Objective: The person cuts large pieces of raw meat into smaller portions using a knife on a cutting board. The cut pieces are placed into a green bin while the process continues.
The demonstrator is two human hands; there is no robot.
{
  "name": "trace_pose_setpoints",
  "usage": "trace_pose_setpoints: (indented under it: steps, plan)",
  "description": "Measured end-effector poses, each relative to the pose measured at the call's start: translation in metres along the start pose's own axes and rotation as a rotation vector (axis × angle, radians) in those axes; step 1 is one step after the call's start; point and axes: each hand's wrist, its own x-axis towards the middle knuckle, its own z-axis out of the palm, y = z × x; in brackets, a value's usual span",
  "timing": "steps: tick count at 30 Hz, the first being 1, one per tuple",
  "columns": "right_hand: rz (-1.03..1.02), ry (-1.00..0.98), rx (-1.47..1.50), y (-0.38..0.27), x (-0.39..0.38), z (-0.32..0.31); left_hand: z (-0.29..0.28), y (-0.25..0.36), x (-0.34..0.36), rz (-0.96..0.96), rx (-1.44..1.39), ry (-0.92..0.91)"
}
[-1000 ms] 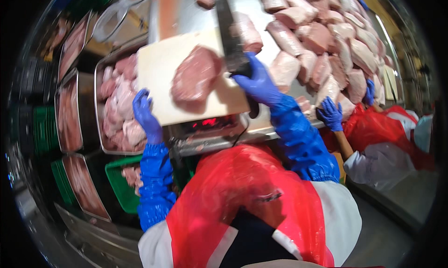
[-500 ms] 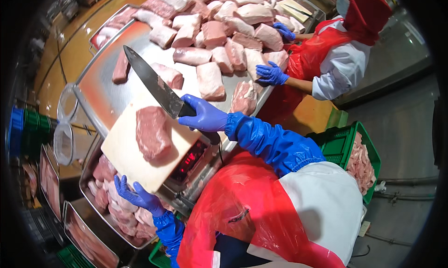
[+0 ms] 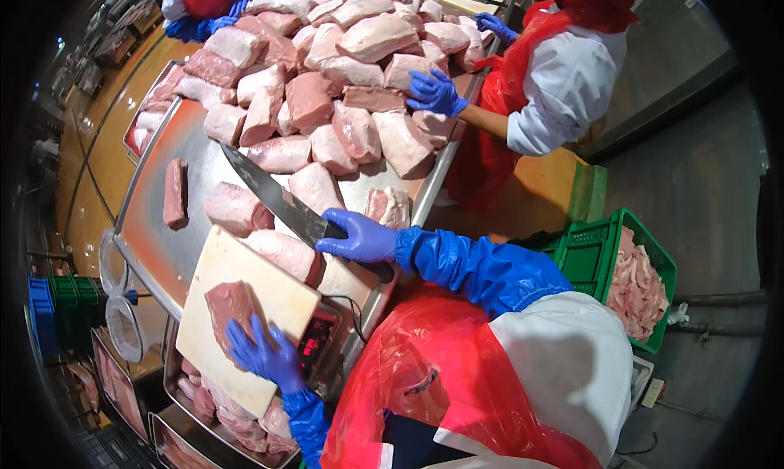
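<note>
My right hand [image 3: 361,237] is closed round the handle of a large knife [image 3: 282,198]. The broad, smeared blade points to the far left, above pale meat on the table. A pink block of meat [image 3: 227,302] lies on a white cutting board [image 3: 282,297]. My left hand [image 3: 268,356], fingers spread, touches its near right side and covers part of it. The board rests over a scale with a red lit display [image 3: 317,338]. Just beyond the board lies another meat block [image 3: 282,253], partly below the knife. Both hands wear blue gloves.
Many meat blocks [image 3: 359,36] are heaped across the steel table [image 3: 155,200]. A co-worker in a red apron [image 3: 490,118] stands at right, gloved hand on meat; another is at far left. A green crate [image 3: 604,265] of trimmings and a metal tray [image 3: 171,387] of meat flank me.
My left hand has moved from beside the board onto the block of meat. The view has shifted, showing more of the far table. My right hand keeps hold of the knife.
</note>
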Motion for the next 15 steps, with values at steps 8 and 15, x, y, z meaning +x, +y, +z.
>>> trace_pose_setpoints:
  steps: [8,15]
  plan:
    - [-0.075,-0.107,-0.208,-0.007,0.009,-0.064,0.023,0.037,-0.002,-0.105,0.055,0.201]
    - [-0.370,0.094,-0.219,-0.034,0.033,-0.078,0.002,0.030,-0.022,-0.275,-0.227,0.192]
